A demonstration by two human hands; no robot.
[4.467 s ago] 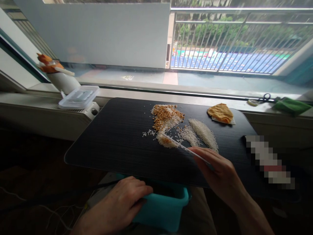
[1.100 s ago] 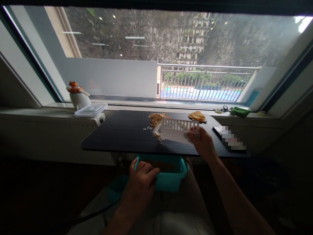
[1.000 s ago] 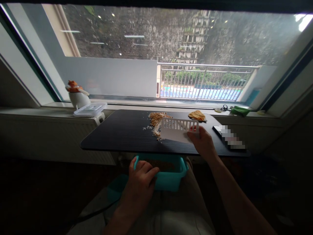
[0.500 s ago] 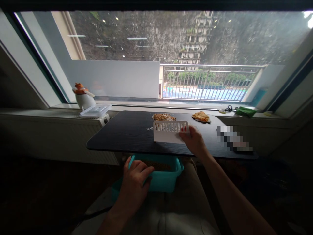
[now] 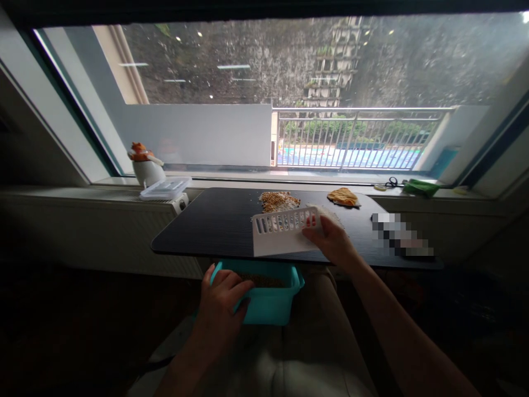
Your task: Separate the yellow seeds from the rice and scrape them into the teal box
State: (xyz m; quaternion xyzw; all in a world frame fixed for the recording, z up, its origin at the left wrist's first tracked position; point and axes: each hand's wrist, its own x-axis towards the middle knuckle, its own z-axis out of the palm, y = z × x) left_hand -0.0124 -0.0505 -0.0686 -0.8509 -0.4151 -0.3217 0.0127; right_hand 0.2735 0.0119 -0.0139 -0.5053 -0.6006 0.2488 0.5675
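My right hand [image 5: 330, 242] grips the right end of a white slotted plastic scraper [image 5: 281, 234], which stands on edge near the front of the black table [image 5: 206, 226]. Behind the scraper lies a pile of yellow-brown beans mixed with white rice [image 5: 279, 200]. My left hand [image 5: 221, 309] is closed on the left rim of a teal plastic bin [image 5: 268, 292] held on my lap just under the table's front edge. Brown grains show inside the bin.
An orange cloth [image 5: 343, 196] lies at the table's back right, a dark flat object [image 5: 400, 237] at its right end. On the sill sit a white cup with an orange top [image 5: 144, 165], a clear lidded box [image 5: 165, 188], scissors [image 5: 390, 182] and a green cloth [image 5: 419, 187].
The scraper has come toward the table's front edge, sweeping grains along. The bin and my left hand shifted slightly left. Earlier the view was close over the table; now it takes in the whole window.
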